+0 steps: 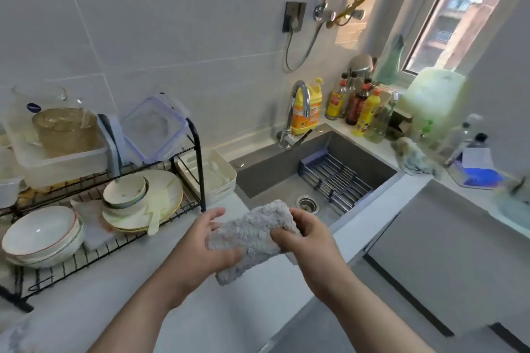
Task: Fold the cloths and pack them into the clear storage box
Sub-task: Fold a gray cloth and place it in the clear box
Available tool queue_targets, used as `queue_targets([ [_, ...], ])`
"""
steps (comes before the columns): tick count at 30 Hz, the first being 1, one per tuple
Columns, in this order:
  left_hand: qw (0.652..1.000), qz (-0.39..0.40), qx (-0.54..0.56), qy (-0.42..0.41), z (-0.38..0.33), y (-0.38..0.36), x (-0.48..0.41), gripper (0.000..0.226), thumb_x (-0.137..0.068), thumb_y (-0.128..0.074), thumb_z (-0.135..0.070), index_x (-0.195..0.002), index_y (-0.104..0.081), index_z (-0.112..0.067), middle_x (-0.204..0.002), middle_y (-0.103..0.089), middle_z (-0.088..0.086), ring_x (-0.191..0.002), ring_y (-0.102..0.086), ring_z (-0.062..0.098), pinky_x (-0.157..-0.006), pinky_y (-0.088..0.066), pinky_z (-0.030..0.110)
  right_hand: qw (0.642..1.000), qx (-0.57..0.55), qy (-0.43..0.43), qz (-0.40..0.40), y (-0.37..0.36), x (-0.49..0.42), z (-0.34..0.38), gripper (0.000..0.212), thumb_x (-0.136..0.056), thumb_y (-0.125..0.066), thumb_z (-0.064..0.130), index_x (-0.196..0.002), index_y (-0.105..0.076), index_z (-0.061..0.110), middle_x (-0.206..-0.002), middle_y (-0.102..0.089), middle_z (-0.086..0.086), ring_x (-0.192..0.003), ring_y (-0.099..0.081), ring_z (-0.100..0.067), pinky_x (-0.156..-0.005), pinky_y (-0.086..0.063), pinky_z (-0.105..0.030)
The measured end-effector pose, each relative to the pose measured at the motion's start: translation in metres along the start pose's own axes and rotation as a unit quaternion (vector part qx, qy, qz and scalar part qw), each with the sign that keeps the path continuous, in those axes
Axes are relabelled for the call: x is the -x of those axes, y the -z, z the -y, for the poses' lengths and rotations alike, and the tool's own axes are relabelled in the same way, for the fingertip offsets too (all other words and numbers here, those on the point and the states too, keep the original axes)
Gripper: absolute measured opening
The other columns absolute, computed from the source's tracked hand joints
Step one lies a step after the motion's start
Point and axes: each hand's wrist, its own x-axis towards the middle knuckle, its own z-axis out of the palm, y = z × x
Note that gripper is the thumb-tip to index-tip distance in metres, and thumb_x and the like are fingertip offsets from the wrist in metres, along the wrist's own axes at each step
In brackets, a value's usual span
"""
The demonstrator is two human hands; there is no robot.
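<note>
A fluffy grey cloth (255,238), folded into a thick pad, is held in the air over the counter's front edge by the sink. My left hand (203,243) cups its left side and underside, thumb on the lower part. My right hand (307,235) pinches its right end from above. A clear storage box (153,129) with a bluish rim sits tilted on the top shelf of the black dish rack (198,157), at the left. Another crumpled cloth (413,157) lies on the counter to the right of the sink.
The grey sink (286,169) holds a blue-framed drain rack (335,178), with the tap (298,112) behind it. Bowls and plates (140,200) fill the rack's lower shelf. A cream tray (212,178) stands beside the rack. Bottles (364,109) crowd the window corner.
</note>
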Motion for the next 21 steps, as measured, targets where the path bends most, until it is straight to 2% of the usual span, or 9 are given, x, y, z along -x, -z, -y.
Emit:
queue_targets([
  [2, 0.999, 0.02, -0.021, -0.014, -0.016, -0.035, -0.011, 0.084, -0.062, -0.087, -0.018, -0.131, -0.042, -0.034, -0.121, -0.05, -0.005, -0.09, -0.067, 0.0, -0.069, -0.054, 0.021, 0.999, -0.026, 0.009, -0.044, 0.033, 0.006, 0.001, 0.025, -0.083, -0.065, 0.0, -0.103, -0.068, 0.016, -0.096, -0.074, -0.006, -0.088, -0.07, -0.021, -0.071, -0.056, -0.028],
  [4, 0.998, 0.033, -0.032, -0.034, -0.03, -0.073, -0.024, 0.072, -0.071, -0.08, -0.002, -0.128, -0.046, -0.029, -0.116, -0.057, 0.0, -0.084, -0.069, 0.003, -0.065, -0.054, 0.022, 0.995, -0.07, 0.002, -0.069, 0.073, 0.011, 0.002, 0.023, -0.086, -0.066, 0.002, -0.105, -0.063, 0.015, -0.1, -0.071, -0.011, -0.09, -0.07, -0.027, -0.075, -0.058, -0.036],
  [6, 0.998, 0.039, -0.015, -0.044, -0.043, -0.116, -0.038, 0.067, -0.065, -0.078, -0.004, -0.123, -0.051, -0.023, -0.11, -0.066, 0.007, -0.087, -0.071, 0.013, -0.067, -0.057, 0.028, 0.99, -0.11, -0.004, -0.091, 0.117, 0.02, 0.004, 0.029, -0.084, -0.069, 0.004, -0.109, -0.059, 0.013, -0.104, -0.069, -0.016, -0.093, -0.07, -0.033, -0.079, -0.059, -0.044],
  [11, 0.993, 0.038, 0.077, -0.087, -0.073, -0.248, -0.065, 0.048, -0.061, -0.072, -0.002, -0.108, -0.061, -0.01, -0.102, -0.071, 0.015, -0.088, -0.071, 0.027, -0.069, -0.059, 0.037, 0.979, -0.144, 0.023, -0.139, 0.243, 0.048, 0.008, 0.044, -0.069, -0.069, 0.008, -0.112, -0.06, 0.011, -0.108, -0.07, -0.016, -0.094, -0.07, -0.03, -0.076, -0.057, -0.038],
  [13, 0.988, 0.062, 0.102, -0.095, -0.079, -0.303, -0.073, 0.05, -0.059, -0.072, -0.004, -0.108, -0.061, -0.007, -0.102, -0.072, 0.017, -0.089, -0.071, 0.029, -0.071, -0.059, 0.037, 0.981, -0.119, 0.037, -0.145, 0.293, 0.064, 0.012, 0.035, -0.071, -0.065, 0.006, -0.106, -0.066, 0.009, -0.103, -0.073, -0.013, -0.093, -0.07, -0.028, -0.079, -0.057, -0.04],
  [16, 0.978, 0.161, 0.087, -0.097, -0.089, -0.381, -0.076, 0.054, -0.059, -0.077, -0.009, -0.112, -0.062, -0.011, -0.106, -0.072, 0.014, -0.096, -0.07, 0.028, -0.077, -0.059, 0.036, 0.975, -0.107, 0.047, -0.188, 0.361, 0.093, 0.016, 0.009, -0.078, -0.059, 0.003, -0.079, -0.067, 0.008, -0.07, -0.064, 0.0, -0.061, -0.054, -0.014, -0.058, -0.044, -0.022],
  [17, 0.971, 0.204, 0.067, -0.103, -0.092, -0.406, -0.077, 0.057, -0.059, -0.079, -0.01, -0.113, -0.062, -0.013, -0.107, -0.072, 0.011, -0.098, -0.07, 0.026, -0.077, -0.059, 0.033, 0.968, -0.117, 0.048, -0.215, 0.381, 0.101, 0.017, 0.008, -0.079, -0.059, 0.003, -0.079, -0.066, 0.006, -0.067, -0.059, 0.001, -0.06, -0.048, -0.012, -0.057, -0.039, -0.02],
  [19, 0.957, 0.263, 0.038, -0.113, -0.099, -0.456, -0.079, 0.056, -0.065, -0.081, 0.003, -0.113, -0.06, -0.016, -0.105, -0.073, 0.003, -0.097, -0.07, 0.02, -0.074, -0.057, 0.026, 0.953, -0.134, 0.052, -0.267, 0.419, 0.116, 0.015, 0.014, -0.082, -0.06, 0.003, -0.094, -0.067, 0.002, -0.075, -0.062, -0.004, -0.063, -0.049, -0.014, -0.06, -0.039, -0.024],
  [21, 0.952, 0.278, 0.041, -0.119, -0.103, -0.501, -0.089, 0.056, -0.068, -0.076, 0.016, -0.111, -0.061, -0.017, -0.099, -0.074, -0.001, -0.092, -0.071, 0.016, -0.07, -0.056, 0.022, 0.937, -0.152, 0.06, -0.308, 0.455, 0.127, 0.014, 0.022, -0.086, -0.058, -0.004, -0.105, -0.066, 0.004, -0.089, -0.073, -0.008, -0.071, -0.063, -0.015, -0.067, -0.05, -0.028],
])
